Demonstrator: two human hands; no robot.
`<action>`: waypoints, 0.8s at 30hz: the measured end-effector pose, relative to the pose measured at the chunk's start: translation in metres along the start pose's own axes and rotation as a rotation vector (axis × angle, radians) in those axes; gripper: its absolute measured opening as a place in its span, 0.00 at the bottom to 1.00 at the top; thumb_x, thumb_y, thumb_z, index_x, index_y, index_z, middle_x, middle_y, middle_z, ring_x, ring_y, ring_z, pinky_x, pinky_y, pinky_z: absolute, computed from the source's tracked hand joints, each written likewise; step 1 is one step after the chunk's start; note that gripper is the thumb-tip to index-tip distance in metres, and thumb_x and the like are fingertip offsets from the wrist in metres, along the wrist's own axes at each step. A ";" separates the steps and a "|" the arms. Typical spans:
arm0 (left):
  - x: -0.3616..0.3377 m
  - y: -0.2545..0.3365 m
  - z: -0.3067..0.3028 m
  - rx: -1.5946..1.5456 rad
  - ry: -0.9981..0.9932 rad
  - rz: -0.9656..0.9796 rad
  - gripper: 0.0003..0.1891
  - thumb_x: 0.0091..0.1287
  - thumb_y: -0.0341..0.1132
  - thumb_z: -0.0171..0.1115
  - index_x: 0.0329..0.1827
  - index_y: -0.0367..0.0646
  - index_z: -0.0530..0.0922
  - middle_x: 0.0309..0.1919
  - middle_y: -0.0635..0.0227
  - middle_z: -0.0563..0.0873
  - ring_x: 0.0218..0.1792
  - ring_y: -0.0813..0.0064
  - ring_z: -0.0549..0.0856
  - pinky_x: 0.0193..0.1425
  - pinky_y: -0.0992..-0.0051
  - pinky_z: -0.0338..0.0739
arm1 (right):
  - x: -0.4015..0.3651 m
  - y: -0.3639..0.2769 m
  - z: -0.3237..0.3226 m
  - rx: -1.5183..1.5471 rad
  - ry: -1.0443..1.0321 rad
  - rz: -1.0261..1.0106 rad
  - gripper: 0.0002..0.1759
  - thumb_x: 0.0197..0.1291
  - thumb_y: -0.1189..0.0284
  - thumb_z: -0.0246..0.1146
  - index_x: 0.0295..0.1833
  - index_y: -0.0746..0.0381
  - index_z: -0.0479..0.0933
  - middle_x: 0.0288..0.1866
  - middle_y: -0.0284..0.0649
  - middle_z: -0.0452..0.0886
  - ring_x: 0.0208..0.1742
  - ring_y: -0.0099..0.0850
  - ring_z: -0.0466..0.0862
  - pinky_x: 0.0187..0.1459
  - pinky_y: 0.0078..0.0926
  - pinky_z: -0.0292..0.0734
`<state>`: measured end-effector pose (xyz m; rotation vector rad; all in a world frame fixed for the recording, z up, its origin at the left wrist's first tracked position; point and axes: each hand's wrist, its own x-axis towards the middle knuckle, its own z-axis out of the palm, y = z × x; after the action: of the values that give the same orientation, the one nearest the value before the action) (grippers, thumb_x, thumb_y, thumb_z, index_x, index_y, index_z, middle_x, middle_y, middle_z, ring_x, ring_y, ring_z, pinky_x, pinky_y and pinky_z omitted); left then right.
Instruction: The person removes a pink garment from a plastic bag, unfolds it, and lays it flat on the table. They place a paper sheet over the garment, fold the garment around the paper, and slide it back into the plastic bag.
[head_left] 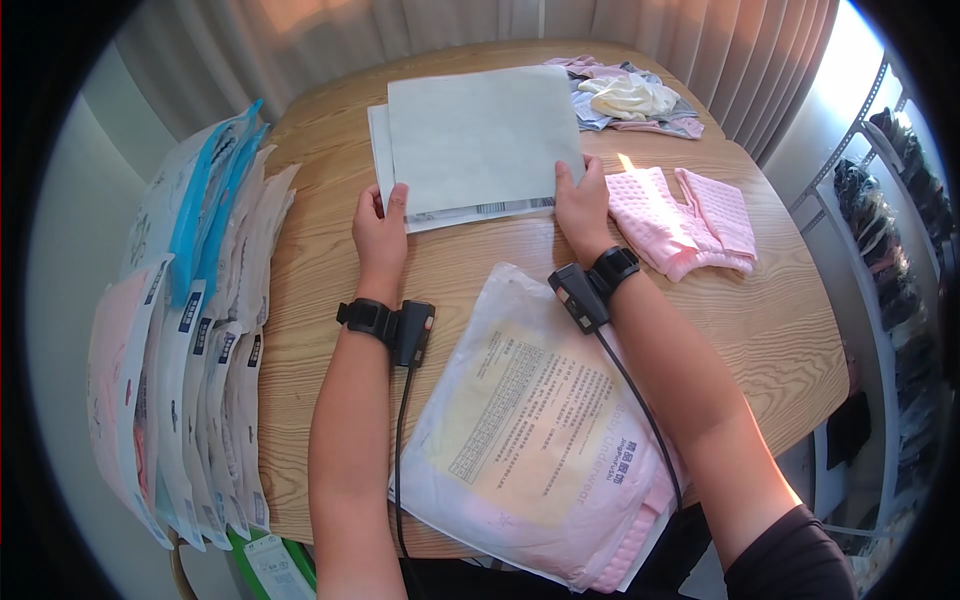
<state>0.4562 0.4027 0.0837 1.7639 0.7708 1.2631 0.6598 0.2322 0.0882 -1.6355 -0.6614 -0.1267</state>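
A small stack of white card sheets (485,140) is held up between both hands over the far half of the table. My left hand (382,232) closes on its lower left corner, thumb on top. My right hand (582,208) grips the lower right edge the same way. Below the top sheet, a strip of dark print shows on a sheet underneath. A pink dimpled garment (685,222) lies folded just right of my right hand. Nearer to me, a frosted plastic bag (540,430) printed "Baby Underwear" lies flat with pink dimpled fabric inside.
Several packaged garment bags (190,370) stand in a row along the table's left edge. A pile of small clothes (635,100) lies at the back right. Black wrist devices with cables run along both forearms. A metal shelf (870,260) with dark bundles stands at right.
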 end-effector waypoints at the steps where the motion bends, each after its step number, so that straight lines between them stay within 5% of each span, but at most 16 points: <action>1: 0.001 -0.001 0.001 0.000 0.000 0.000 0.19 0.74 0.45 0.66 0.50 0.34 0.79 0.34 0.70 0.84 0.35 0.79 0.78 0.42 0.76 0.75 | 0.000 -0.002 0.000 0.000 0.000 0.000 0.21 0.72 0.66 0.61 0.59 0.72 0.69 0.49 0.60 0.84 0.51 0.54 0.85 0.53 0.43 0.78; 7: -0.001 0.005 0.000 -0.044 -0.014 0.058 0.15 0.77 0.42 0.63 0.48 0.36 0.78 0.34 0.70 0.84 0.35 0.80 0.77 0.43 0.76 0.75 | 0.001 -0.002 0.001 0.039 0.019 0.036 0.21 0.72 0.67 0.61 0.59 0.72 0.69 0.50 0.60 0.84 0.52 0.52 0.85 0.54 0.42 0.77; 9: -0.003 0.013 -0.001 -0.101 -0.048 0.044 0.14 0.80 0.38 0.58 0.57 0.34 0.77 0.44 0.68 0.86 0.44 0.82 0.80 0.53 0.78 0.76 | 0.003 0.004 0.004 0.112 0.031 -0.014 0.21 0.71 0.68 0.62 0.60 0.72 0.71 0.52 0.57 0.84 0.53 0.47 0.85 0.56 0.39 0.77; 16: -0.007 0.026 -0.002 -0.104 -0.018 0.175 0.15 0.81 0.30 0.52 0.66 0.35 0.74 0.50 0.67 0.84 0.48 0.80 0.80 0.58 0.76 0.75 | 0.009 0.016 0.008 0.288 -0.011 -0.034 0.24 0.66 0.70 0.67 0.63 0.71 0.73 0.55 0.51 0.84 0.55 0.39 0.84 0.59 0.34 0.76; 18: -0.007 0.023 -0.002 -0.040 -0.014 0.132 0.14 0.80 0.27 0.50 0.65 0.35 0.74 0.48 0.66 0.84 0.48 0.78 0.81 0.57 0.76 0.75 | 0.011 0.021 0.009 0.293 -0.060 -0.064 0.23 0.68 0.74 0.66 0.64 0.72 0.72 0.55 0.44 0.84 0.53 0.27 0.84 0.54 0.24 0.79; 24: -0.003 0.006 -0.003 0.139 -0.062 0.157 0.17 0.79 0.28 0.47 0.67 0.37 0.73 0.48 0.51 0.85 0.50 0.58 0.85 0.58 0.68 0.76 | 0.008 0.013 0.005 0.079 -0.119 -0.093 0.23 0.66 0.68 0.65 0.62 0.70 0.76 0.53 0.56 0.85 0.57 0.48 0.84 0.61 0.39 0.76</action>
<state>0.4526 0.3980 0.0877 1.9998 0.7110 1.2765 0.6714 0.2388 0.0794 -1.5451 -0.8233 -0.0700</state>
